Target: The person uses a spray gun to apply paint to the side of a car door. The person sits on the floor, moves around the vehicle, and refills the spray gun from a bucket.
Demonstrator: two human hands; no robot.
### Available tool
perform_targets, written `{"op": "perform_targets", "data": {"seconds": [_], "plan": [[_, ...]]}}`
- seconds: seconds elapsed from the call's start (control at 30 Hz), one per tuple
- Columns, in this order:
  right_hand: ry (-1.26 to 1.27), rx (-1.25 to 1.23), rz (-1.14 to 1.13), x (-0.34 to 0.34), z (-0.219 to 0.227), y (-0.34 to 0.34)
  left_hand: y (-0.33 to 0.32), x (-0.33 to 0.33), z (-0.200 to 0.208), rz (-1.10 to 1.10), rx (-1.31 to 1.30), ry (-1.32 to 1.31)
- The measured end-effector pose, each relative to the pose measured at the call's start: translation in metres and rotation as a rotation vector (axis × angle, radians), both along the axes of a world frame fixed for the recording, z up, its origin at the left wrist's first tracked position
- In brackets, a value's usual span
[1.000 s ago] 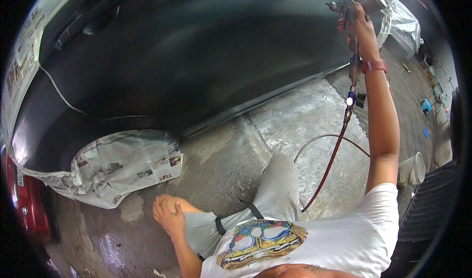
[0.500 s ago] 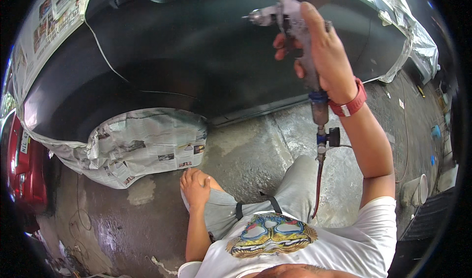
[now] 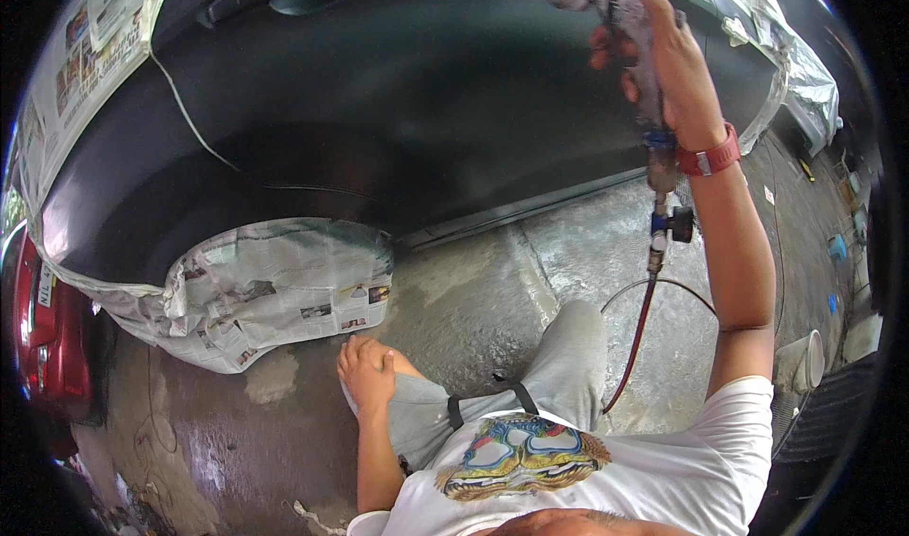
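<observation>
Raised at the upper right, my right hand [image 3: 688, 81] wraps round the handle of a grey spray gun [image 3: 629, 25], its nozzle pointing left. The gun is held close to the dark car side panel [image 3: 454, 100]; any gap between them is hard to judge. Below the handle hang a blue-ringed fitting and a small black gauge [image 3: 681, 223], with a dark red air hose [image 3: 636, 351] running down from them. My left hand [image 3: 366, 373] lies on my bent left knee, fingers laid over it and holding nothing.
Newspaper masks the wheel [image 3: 284, 294], and more masking paper [image 3: 109, 48] covers the upper left. Clear sheeting [image 3: 810, 96] hangs at the far right. A red car [image 3: 57, 347] stands at left, a white bucket [image 3: 800, 361] at right. The concrete floor [image 3: 454, 318] looks wet.
My right hand has carried the spray gun to the right and slightly upward along the panel, and the hose has swung with it. My left hand stays on the knee.
</observation>
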State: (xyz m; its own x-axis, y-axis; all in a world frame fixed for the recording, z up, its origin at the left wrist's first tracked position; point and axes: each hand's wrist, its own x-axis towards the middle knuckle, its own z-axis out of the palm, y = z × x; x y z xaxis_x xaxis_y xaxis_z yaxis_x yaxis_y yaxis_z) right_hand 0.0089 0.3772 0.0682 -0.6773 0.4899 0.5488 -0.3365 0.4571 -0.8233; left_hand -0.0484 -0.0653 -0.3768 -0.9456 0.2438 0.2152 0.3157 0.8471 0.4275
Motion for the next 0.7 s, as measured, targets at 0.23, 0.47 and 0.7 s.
{"op": "perform_targets", "data": {"seconds": [0.23,0.47,0.7], "plan": [[0.002,-0.015,-0.268,0.049,-0.001,0.122,-0.006,0.008,0.004,0.057,-0.016,0.029],[-0.062,0.018,-0.534,0.082,0.001,0.201,-0.006,0.021,0.013,0.099,-0.043,0.022],[0.005,0.095,-0.721,0.080,0.001,0.215,-0.003,0.028,0.015,0.118,-0.058,-0.003]]}}
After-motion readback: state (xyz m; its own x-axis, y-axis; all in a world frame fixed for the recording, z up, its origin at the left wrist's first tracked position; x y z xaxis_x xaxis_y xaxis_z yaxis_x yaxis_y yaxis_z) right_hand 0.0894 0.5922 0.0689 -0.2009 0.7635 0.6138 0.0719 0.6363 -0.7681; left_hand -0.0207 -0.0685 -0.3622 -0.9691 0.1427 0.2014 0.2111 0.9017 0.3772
